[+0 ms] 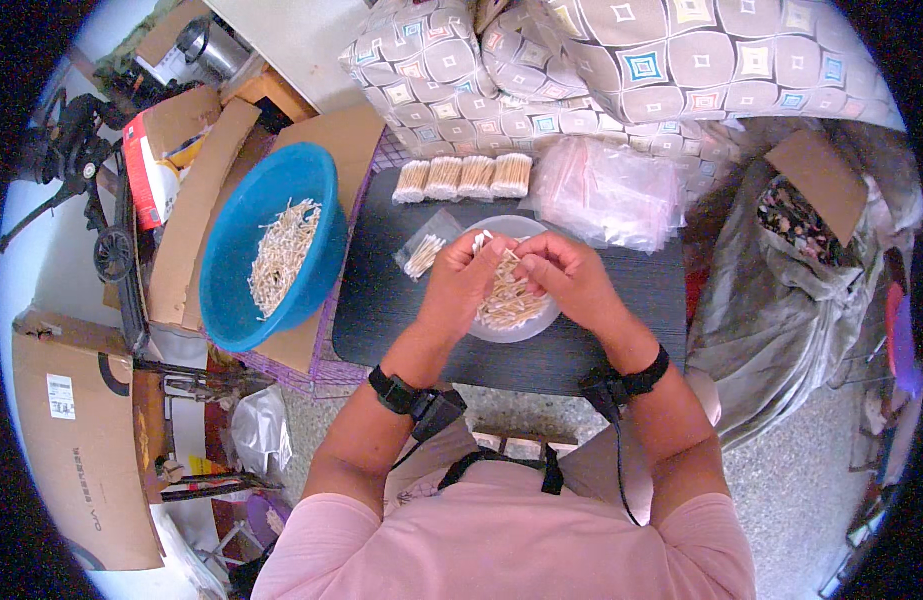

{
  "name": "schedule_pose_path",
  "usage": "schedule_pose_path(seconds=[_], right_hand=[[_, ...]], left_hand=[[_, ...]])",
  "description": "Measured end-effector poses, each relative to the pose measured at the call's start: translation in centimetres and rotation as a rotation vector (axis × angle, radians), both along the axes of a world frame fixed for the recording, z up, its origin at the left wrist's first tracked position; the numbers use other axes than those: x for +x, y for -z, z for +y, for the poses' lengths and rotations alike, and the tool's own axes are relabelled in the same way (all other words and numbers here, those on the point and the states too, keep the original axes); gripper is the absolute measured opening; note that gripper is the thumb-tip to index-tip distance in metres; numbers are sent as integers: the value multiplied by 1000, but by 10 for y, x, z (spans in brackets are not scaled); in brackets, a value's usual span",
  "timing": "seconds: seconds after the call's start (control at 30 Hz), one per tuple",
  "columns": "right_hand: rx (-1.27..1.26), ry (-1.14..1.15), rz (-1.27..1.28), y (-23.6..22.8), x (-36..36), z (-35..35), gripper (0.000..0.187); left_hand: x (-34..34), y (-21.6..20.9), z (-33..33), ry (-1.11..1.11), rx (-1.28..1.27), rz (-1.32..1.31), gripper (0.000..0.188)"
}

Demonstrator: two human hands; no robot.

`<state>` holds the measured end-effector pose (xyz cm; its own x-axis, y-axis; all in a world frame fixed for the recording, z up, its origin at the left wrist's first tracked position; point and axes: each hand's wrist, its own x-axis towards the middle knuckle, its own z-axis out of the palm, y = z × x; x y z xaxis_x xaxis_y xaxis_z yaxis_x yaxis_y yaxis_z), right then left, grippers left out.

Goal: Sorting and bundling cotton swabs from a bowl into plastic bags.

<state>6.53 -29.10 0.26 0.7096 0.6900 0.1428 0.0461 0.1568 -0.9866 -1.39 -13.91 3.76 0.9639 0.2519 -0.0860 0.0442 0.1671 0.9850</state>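
A translucent white bowl holding loose cotton swabs stands on the dark tabletop in front of me. Over its left side, my left hand is closed in a pinch on a few cotton swabs, whose white tips poke out past the fingers. My right hand hovers over the bowl's right side, fingers drawn together close to the left fingertips; what they hold, if anything, is hidden. Beside my left hand lies a small clear bag with several swabs in it.
Four-sided bundles of packed swabs line the table's far edge, next to a pile of clear plastic bags. A blue basin of loose swabs sits left on cardboard. Patterned cushions rise behind; a grey sack stands right.
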Motion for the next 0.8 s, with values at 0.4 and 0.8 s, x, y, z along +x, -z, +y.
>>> schedule_pose_path(seconds=[0.4,0.8], right_hand=[[31,105,-21,-4,2,-1,14],[34,110,-31,-3,4,-2,13]], left_hand=[[5,6,15,-48,-45,-48,24],[7,4,32,48,42,77,19]])
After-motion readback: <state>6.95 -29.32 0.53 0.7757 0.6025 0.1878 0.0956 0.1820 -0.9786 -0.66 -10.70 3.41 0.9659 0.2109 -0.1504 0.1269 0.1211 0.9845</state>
